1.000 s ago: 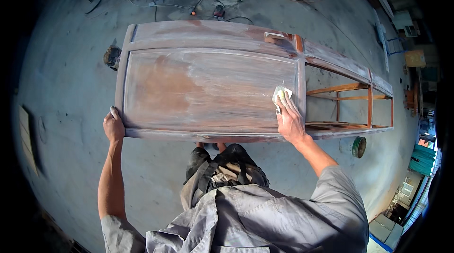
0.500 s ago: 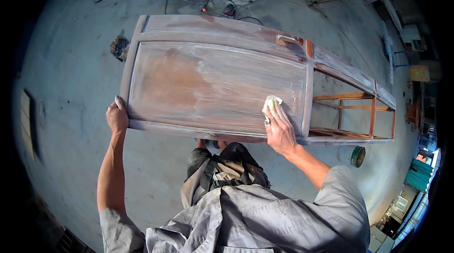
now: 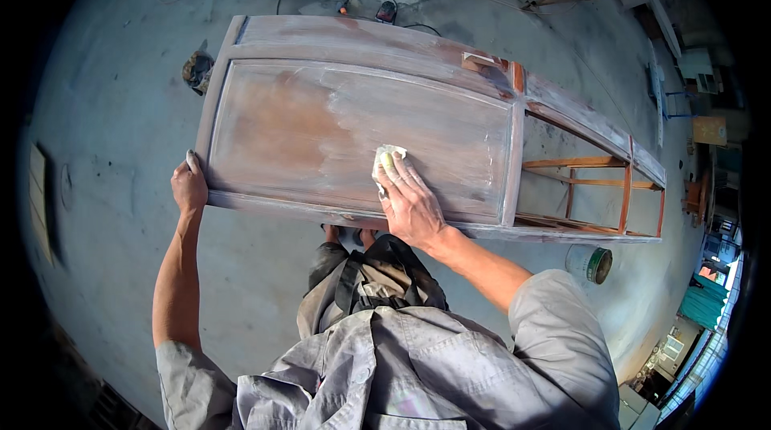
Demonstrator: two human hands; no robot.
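A long wooden furniture frame (image 3: pixel 369 32) lies across in front of me, its panel (image 3: pixel 277 121) coated with whitish dust or film over brown wood. The panel's left part shows a browner patch. My right hand (image 3: pixel 411 203) presses a crumpled whitish piece of sandpaper or cloth (image 3: pixel 389 154) flat against the middle of the panel; which of the two it is I cannot tell. Pale dust covers those fingertips. At the near left corner, my left hand (image 3: pixel 189 184) grips the frame's edge, thumb on top and fingers wrapped beneath.
Beyond the panel, the frame's right end is open slats (image 3: pixel 574 163). A green-and-white bucket (image 3: pixel 593 264) stands on the floor near that end. Cables and a small dark power tool (image 3: pixel 386 12) lie past the far edge. A dark bundle (image 3: pixel 197 70) sits by the left end.
My right hand has slid left across the panel with the whitish piece, from near its right end to the middle. My left hand keeps its grip on the corner.
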